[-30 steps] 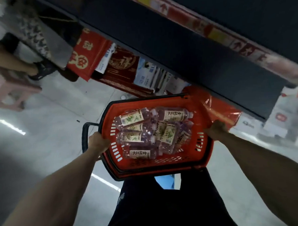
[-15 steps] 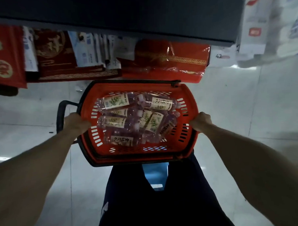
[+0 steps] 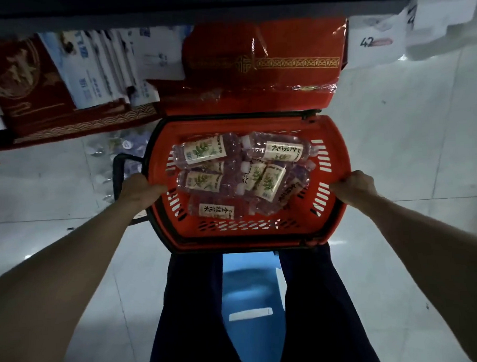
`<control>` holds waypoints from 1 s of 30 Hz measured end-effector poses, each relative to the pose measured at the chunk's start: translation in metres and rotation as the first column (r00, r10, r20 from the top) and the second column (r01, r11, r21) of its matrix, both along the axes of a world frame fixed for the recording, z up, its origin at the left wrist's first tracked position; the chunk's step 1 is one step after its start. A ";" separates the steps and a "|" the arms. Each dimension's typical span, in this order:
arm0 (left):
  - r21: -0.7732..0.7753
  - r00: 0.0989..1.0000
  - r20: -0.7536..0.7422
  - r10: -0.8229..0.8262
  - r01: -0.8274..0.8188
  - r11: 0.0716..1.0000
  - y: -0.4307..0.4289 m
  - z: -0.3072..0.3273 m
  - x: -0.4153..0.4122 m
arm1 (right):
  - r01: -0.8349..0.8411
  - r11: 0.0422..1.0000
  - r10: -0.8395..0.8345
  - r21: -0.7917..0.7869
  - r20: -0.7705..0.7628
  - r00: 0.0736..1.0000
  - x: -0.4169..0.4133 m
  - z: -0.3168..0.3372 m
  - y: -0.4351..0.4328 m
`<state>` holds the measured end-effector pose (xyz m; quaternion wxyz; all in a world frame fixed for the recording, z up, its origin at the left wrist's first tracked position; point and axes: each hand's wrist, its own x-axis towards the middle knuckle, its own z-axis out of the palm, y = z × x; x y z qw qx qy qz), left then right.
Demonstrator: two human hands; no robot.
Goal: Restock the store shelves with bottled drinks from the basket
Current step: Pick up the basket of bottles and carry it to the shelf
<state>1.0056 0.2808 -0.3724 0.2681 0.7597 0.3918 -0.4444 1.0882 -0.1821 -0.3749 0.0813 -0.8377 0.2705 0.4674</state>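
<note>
An orange plastic basket [image 3: 331,138] with a black rim hangs in front of my legs. Several clear bottled drinks [image 3: 211,150] with cream leaf labels lie jumbled on their sides inside it. My left hand [image 3: 139,190] grips the basket's left rim, next to a black side handle [image 3: 118,169]. On the opposite side my right hand [image 3: 353,185] grips the right rim. The dark underside of a store shelf [image 3: 169,8] runs across the top of the view.
Red gift boxes [image 3: 262,65] and white and blue cartons [image 3: 101,66] stand on the floor under the shelf, right behind the basket. A blue stool [image 3: 250,298] is between my legs. Pale tiled floor [image 3: 410,135] spreads left and right.
The basket has come round square to the shelf and closer to the red boxes. Both hands keep the same grip on its rim.
</note>
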 end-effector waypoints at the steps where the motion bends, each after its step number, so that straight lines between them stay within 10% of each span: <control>1: 0.002 1.000 -0.010 -0.005 0.005 1.000 0.001 -0.012 0.003 | -0.019 1.000 0.019 0.005 0.005 1.000 0.005 -0.009 0.000; 16: 0.048 0.994 -0.029 0.105 -0.103 0.993 0.031 -0.092 0.050 | 0.040 0.997 -0.050 0.064 0.164 0.985 0.050 -0.098 0.036; 30: 0.067 0.957 0.143 0.253 -0.264 0.962 0.004 -0.041 0.056 | 0.286 0.956 -0.293 0.066 0.241 0.925 0.028 -0.063 0.080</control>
